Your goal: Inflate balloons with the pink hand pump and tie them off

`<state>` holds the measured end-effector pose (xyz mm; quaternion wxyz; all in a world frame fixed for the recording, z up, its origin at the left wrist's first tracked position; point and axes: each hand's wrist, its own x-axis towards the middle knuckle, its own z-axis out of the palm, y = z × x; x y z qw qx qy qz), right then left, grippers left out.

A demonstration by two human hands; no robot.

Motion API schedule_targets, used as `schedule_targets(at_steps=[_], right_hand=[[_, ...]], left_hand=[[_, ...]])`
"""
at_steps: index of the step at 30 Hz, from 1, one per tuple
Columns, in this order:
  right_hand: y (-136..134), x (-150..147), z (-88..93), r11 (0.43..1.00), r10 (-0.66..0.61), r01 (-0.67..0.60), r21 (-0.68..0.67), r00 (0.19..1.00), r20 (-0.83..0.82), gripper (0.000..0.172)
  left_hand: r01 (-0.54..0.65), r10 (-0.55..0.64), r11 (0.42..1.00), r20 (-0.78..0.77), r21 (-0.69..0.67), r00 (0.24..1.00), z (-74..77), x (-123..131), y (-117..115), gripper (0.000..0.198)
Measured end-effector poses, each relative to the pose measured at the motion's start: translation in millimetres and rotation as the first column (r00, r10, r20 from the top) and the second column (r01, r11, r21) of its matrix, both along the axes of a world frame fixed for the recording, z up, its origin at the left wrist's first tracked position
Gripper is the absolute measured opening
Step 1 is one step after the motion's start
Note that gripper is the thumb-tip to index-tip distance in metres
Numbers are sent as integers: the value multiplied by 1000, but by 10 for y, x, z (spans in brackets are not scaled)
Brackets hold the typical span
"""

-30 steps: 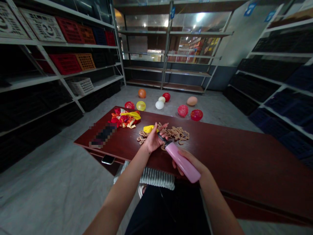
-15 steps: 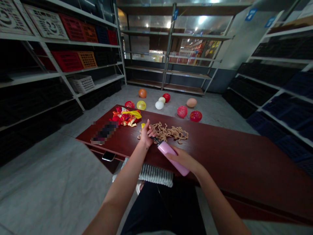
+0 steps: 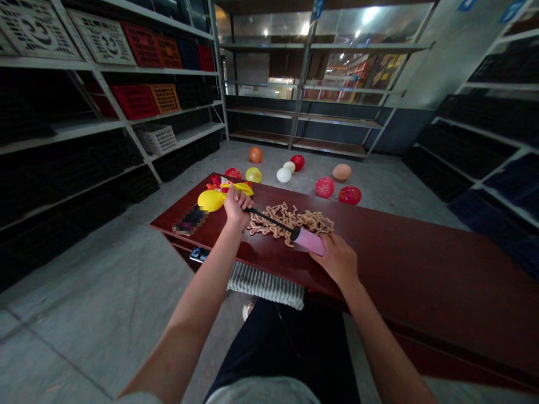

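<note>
Both hands clamped on the balloon pump point(image 3: 309, 241), centre frame, over the red-brown table point(image 3: 421, 280).
Left hand point(image 3: 237, 206): tight fist round the far end of the black rod, at the neck of the part-inflated yellow balloon point(image 3: 210, 200). Right hand point(image 3: 337, 261): fingers wrapped round the pink barrel's near end. Pump's long axis runs lower right to upper left, rod drawn out, rod end pointing upper left at the balloon. A pile of tan loops point(image 3: 295, 216) lies just behind it.
</note>
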<state>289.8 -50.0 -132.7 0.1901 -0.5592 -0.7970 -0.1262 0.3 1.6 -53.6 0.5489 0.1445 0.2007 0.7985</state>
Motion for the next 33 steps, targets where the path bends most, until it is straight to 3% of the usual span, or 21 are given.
schedule_targets(at_steps=[6, 13, 18, 24, 28, 33], right_hand=[[64, -11, -139, 999, -4, 7, 33, 996, -93, 43], [69, 2, -140, 999, -27, 30, 19, 988, -151, 43], [78, -9, -153, 997, -33, 44, 67, 986, -161, 43], [100, 9, -196, 982, -31, 53, 181, 992, -118, 39], [89, 3, -181, 977, -40, 53, 205, 997, -67, 36], [82, -23, -183, 985, 9, -10, 173, 1000, 8, 36]], left_hand=[[-82, 82, 996, -20, 19, 996, 161, 94, -40, 60], [-80, 80, 997, -31, -12, 996, 128, 446, 27, 54], [-8, 7, 1000, -12, -30, 1000, 17, 812, 34, 54], [50, -46, 994, 41, -99, 998, -222, 1229, 19, 54], [20, -1, 984, 105, -177, 994, -346, 1257, 4, 51], [-1, 37, 971, 150, -238, 988, -449, 1078, -7, 48]])
